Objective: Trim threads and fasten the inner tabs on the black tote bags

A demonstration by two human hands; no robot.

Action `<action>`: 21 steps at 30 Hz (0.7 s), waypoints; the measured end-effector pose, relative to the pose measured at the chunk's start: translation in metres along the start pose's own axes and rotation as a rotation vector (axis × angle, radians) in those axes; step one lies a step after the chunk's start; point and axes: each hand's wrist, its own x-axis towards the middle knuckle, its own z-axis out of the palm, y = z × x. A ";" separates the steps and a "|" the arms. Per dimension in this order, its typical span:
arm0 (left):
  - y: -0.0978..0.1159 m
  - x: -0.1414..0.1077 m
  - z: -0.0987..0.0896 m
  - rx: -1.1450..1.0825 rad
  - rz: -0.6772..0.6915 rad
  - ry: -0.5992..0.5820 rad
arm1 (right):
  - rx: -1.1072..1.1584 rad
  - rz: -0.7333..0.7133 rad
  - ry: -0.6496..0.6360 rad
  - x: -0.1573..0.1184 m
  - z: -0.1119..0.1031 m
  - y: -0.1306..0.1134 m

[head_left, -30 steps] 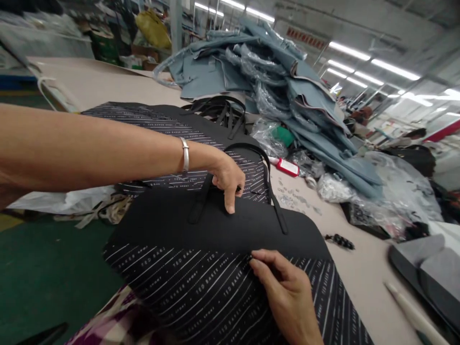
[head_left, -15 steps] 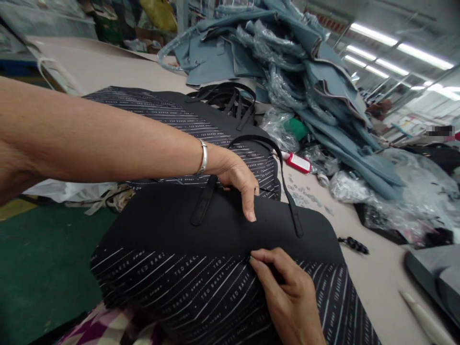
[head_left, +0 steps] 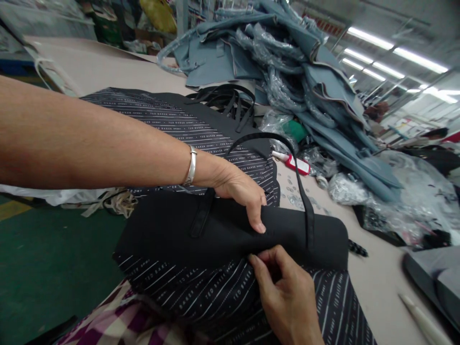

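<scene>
My left hand holds the top of the black bag on my side of the blue pile while my right hand pinches its striped cloth, which could wrinkle if I tug too hard

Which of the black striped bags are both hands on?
The front bag: left hand on its plain top, right hand pinching at its striped part. The other bags lie behind it.

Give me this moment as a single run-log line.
left hand: holds black bag by upper panel, thumb in front | right hand: pinching at panel's lower edge | beyond: red bottle, grey-blue pile
</scene>
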 end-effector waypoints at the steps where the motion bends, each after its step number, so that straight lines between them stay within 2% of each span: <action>1: 0.001 0.000 0.000 -0.021 -0.011 -0.017 | -0.008 0.015 0.020 0.001 0.001 -0.002; 7: 0.000 0.001 -0.001 -0.104 -0.064 0.000 | -0.003 0.069 0.041 0.006 0.003 -0.002; 11: 0.007 -0.003 0.005 -0.053 -0.025 -0.011 | -0.019 0.052 0.118 0.005 0.007 0.000; 13: 0.022 -0.010 0.009 0.119 0.001 0.025 | 0.029 0.072 0.125 0.003 0.008 0.002; 16: 0.056 -0.025 0.013 0.624 0.095 0.168 | 0.188 0.100 0.086 -0.001 0.000 0.003; 17: 0.068 -0.030 0.014 0.794 0.133 0.227 | 0.222 0.087 0.138 -0.002 -0.008 0.002; 18: 0.078 -0.035 0.016 0.938 0.169 0.280 | 0.225 0.065 0.243 -0.003 -0.017 0.001; 21: 0.094 -0.042 0.029 1.258 0.226 0.399 | 0.016 -0.018 0.686 -0.002 -0.058 -0.003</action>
